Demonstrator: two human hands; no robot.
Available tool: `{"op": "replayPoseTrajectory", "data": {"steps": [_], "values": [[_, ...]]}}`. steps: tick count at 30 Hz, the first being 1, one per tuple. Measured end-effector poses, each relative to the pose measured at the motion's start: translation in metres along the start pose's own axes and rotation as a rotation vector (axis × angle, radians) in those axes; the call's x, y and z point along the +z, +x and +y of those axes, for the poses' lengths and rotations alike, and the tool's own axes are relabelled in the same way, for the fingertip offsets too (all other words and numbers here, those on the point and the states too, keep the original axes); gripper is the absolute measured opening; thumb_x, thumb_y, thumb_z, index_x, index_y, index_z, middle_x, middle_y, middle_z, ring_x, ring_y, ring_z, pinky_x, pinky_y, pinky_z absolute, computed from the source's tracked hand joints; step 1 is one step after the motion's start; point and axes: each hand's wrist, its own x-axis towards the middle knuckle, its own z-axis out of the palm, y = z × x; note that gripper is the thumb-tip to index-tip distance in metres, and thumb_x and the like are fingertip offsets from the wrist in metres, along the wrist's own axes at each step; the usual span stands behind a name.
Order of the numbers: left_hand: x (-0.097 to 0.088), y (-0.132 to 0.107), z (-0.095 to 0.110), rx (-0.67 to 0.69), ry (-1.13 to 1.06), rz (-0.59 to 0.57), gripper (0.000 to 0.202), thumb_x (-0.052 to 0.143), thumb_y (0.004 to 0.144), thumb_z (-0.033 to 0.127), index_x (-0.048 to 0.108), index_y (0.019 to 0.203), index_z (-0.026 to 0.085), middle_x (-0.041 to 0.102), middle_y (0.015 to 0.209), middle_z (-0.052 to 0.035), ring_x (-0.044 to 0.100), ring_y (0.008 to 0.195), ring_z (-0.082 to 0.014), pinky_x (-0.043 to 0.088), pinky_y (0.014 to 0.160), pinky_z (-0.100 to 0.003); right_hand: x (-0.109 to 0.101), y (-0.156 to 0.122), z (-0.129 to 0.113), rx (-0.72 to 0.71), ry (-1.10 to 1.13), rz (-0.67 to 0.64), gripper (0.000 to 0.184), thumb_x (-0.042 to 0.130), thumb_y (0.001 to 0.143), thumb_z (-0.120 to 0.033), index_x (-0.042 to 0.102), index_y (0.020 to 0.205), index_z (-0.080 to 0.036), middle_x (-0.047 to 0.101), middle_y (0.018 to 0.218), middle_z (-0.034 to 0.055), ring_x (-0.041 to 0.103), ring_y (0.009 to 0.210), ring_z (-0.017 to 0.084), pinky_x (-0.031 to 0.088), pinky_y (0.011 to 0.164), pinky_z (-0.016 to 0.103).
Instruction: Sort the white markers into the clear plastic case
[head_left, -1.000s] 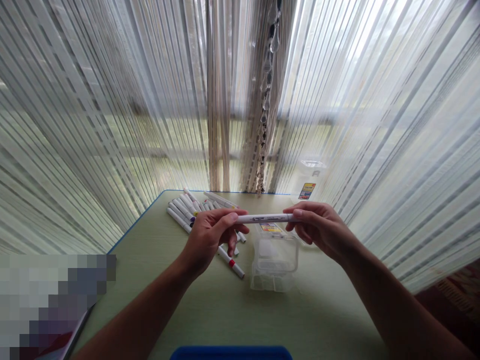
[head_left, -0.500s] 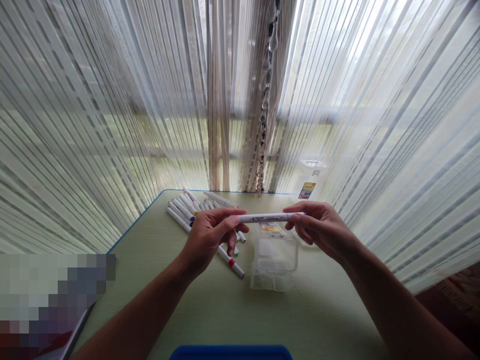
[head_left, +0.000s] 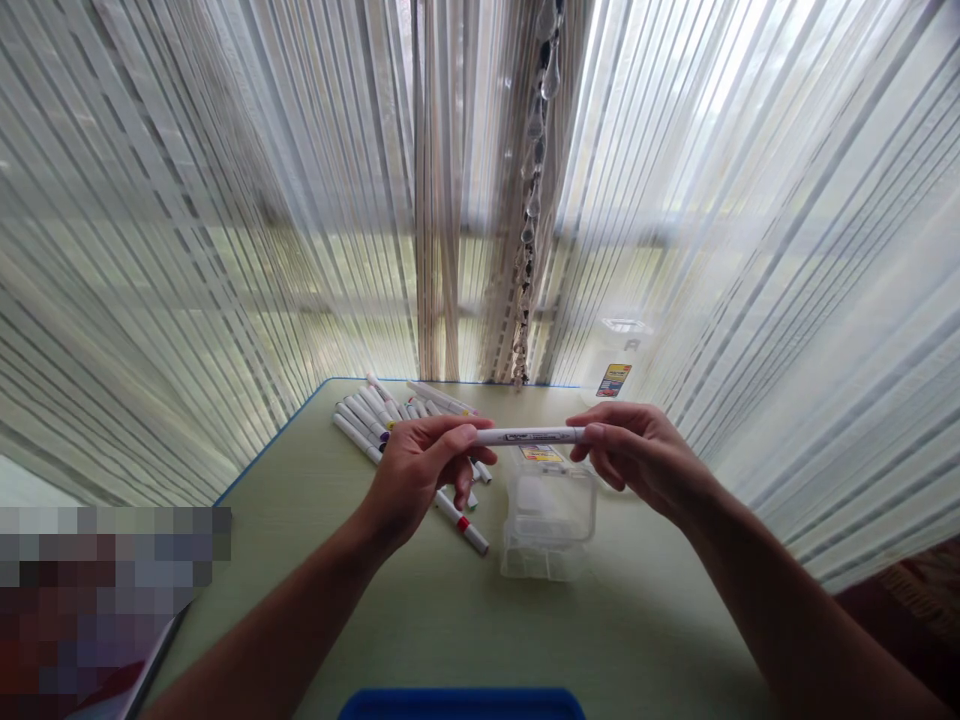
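Observation:
A white marker (head_left: pixel 531 437) with dark print along its barrel is held level above the table. My left hand (head_left: pixel 420 470) pinches its left end between thumb and fingers. At the other end, my right hand (head_left: pixel 637 450) grips it the same way, and the fingertips hide both tips. Just below the marker stands a clear plastic case (head_left: pixel 553 510) with a yellow label. Behind and beneath my left hand lies a loose pile of white markers (head_left: pixel 367 415). One marker with a red band (head_left: pixel 463 523) lies nearer to me, apart from most of the pile.
A clear container (head_left: pixel 616 350) with a yellow label stands at the back right of the pale green table (head_left: pixel 420 620). A blue object (head_left: pixel 461 704) shows at the bottom edge. Sheer string curtains (head_left: pixel 300 200) hang behind the table, with a beaded strand (head_left: pixel 531 200).
Both hands stay in nearly the same place with the marker between them. My right fingertips now cover the blue tip that showed at the marker's right end.

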Motion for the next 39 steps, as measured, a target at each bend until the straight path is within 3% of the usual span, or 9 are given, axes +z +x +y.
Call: {"op": "replayPoseTrajectory", "data": {"steps": [18,23,32,39], "values": [[-0.0036,-0.0016,0.0006,-0.002,-0.046,-0.046,0.027,0.076,0.076,0.025,0.076,0.099,0.009,0.077,0.076,-0.0099,0.049,0.038,-0.0064,0.046,0.033,-0.02,-0.0013,-0.0007,-0.0014,-0.01,0.029,-0.055,0.024,0.09,0.067,-0.032,0.082,0.083,-0.016,0.076,0.064,0.0095,0.045,0.032,0.006,0.025,0.031,0.018],[-0.0027,-0.0014,0.001,-0.007,-0.023,-0.013,0.028,0.075,0.076,0.027,0.075,0.098,0.009,0.076,0.073,-0.0092,0.049,0.036,-0.0071,0.046,0.032,-0.021,-0.0047,-0.0017,0.0034,-0.016,-0.006,-0.07,0.031,0.09,0.068,-0.031,0.082,0.093,-0.016,0.078,0.068,0.0112,0.049,0.031,0.007,0.032,0.03,0.019],[-0.0025,-0.0012,-0.0009,0.02,0.019,-0.002,0.027,0.074,0.081,0.029,0.074,0.098,0.008,0.075,0.071,-0.0079,0.051,0.037,-0.008,0.046,0.033,-0.021,-0.007,-0.0041,0.0073,-0.066,-0.036,-0.093,0.025,0.088,0.072,-0.027,0.082,0.094,-0.017,0.079,0.073,0.0114,0.053,0.033,0.008,0.038,0.031,0.018],[-0.0036,-0.0001,-0.004,0.113,0.076,-0.031,0.023,0.076,0.081,0.025,0.077,0.099,0.01,0.074,0.075,-0.0061,0.056,0.045,-0.0082,0.05,0.042,-0.021,-0.0031,-0.0019,0.0019,-0.024,0.005,0.004,0.023,0.086,0.073,-0.034,0.083,0.088,-0.016,0.078,0.068,0.0128,0.05,0.029,0.008,0.028,0.029,0.017]]}}
